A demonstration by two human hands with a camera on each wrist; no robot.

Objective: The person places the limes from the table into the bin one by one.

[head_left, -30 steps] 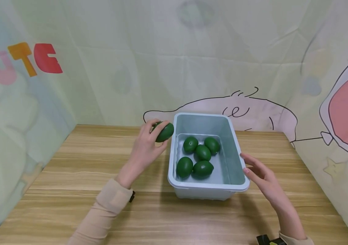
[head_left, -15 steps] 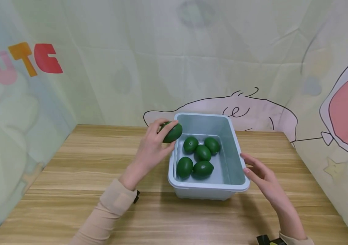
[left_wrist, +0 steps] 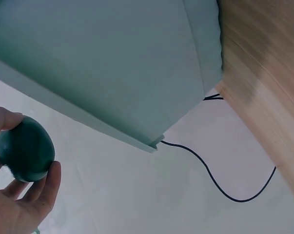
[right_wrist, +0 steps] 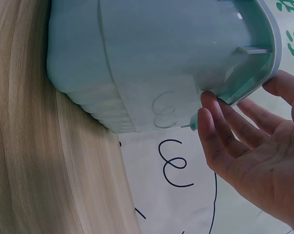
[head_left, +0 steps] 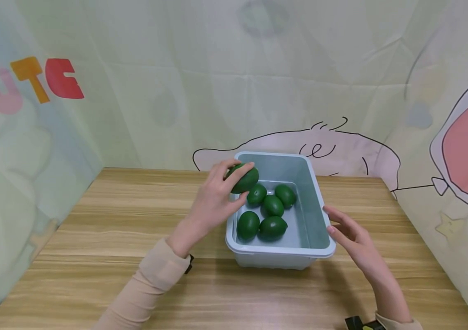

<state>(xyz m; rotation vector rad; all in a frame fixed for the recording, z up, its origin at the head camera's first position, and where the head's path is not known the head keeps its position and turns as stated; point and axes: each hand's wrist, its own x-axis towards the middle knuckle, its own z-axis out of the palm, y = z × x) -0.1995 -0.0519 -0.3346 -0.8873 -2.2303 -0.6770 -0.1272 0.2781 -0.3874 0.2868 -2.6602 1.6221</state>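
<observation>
My left hand [head_left: 213, 199] holds a smooth dark green avocado [head_left: 245, 178] between thumb and fingers. It is above the left rim of a pale blue plastic bin [head_left: 280, 251]. In the left wrist view, the same avocado [left_wrist: 26, 148] sits in the fingertips, apart from the bin's wall [left_wrist: 112, 63]. Several more avocados [head_left: 273, 206] lie on the bin's floor, partly covered by the held one at the upper left. On the other side, my right hand [head_left: 353, 236] holds the bin's right rim, thumb at the lip [right_wrist: 277, 48] and curved fingers beneath it in the right wrist view.
The bin stands on a wooden table [head_left: 106, 215] near its back edge. Behind it hangs a printed cloth [head_left: 155, 91] with cartoon drawings and letters. A thin dark cable [left_wrist: 205, 165] shows beyond the table in the left wrist view.
My left hand has carried the avocado rightward, from beside the bin's left rim to over its inside. The right hand, the bin and the avocados in it have stayed put.
</observation>
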